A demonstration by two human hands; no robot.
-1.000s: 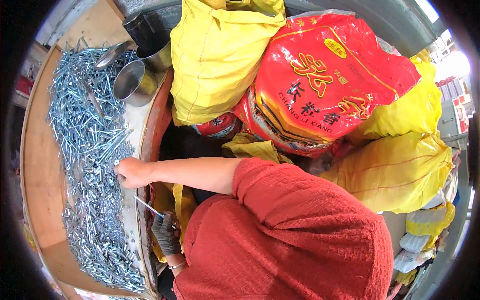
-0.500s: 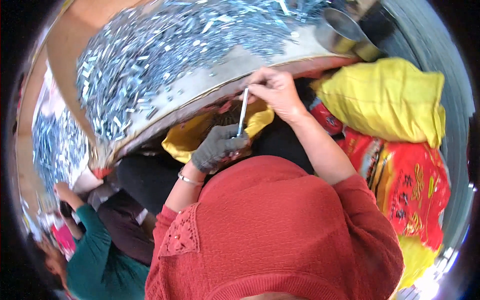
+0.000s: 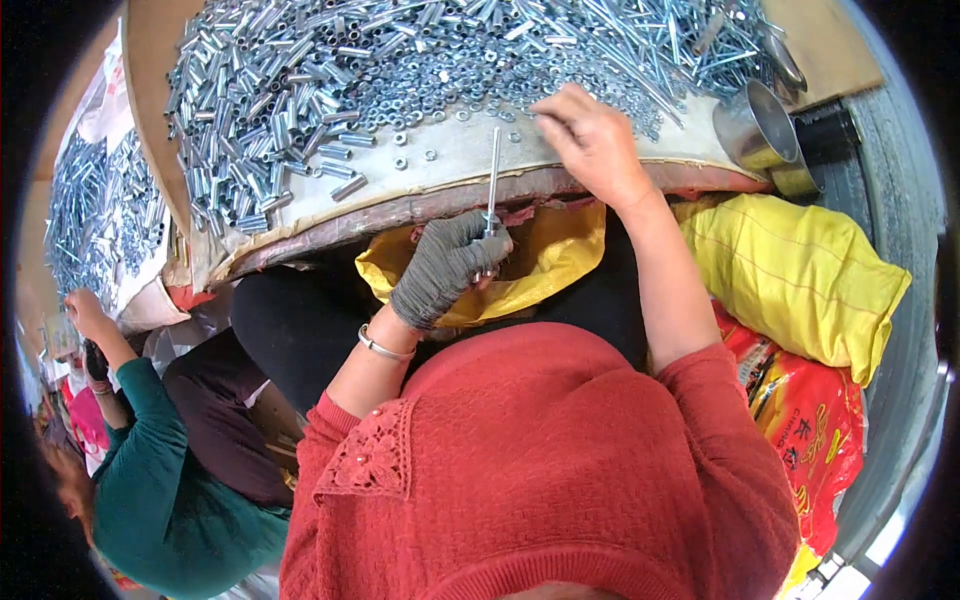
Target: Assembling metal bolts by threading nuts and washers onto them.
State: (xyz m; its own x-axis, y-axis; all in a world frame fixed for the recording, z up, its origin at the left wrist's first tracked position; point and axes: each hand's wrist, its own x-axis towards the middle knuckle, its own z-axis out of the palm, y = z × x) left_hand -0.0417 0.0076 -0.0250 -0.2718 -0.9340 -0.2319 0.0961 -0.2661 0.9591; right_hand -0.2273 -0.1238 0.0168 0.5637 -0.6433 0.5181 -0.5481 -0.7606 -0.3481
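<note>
My left hand, in a grey knitted glove with bare fingertips, grips a long thin metal bolt. The bolt stands nearly upright, its shaft rising above the fingers. Small hardware shows at the glove around its lower part, too hidden to name. My bare right hand hovers over the near edge of the worktable, apart from the bolt. Its thumb and fingertips are drawn together beside the small nuts and washers; whatever they hold cannot be made out.
Metal sleeves heap at the table's left, long bolts at its right. A yellow sack gapes below the edge. Metal cups, a yellow bundle and a red bag lie right. A co-worker in green sits left.
My right hand has left the bolt's tip and moved right toward the loose hardware. The left hand still holds the bolt, now more upright. The view has shifted, showing more of the table.
</note>
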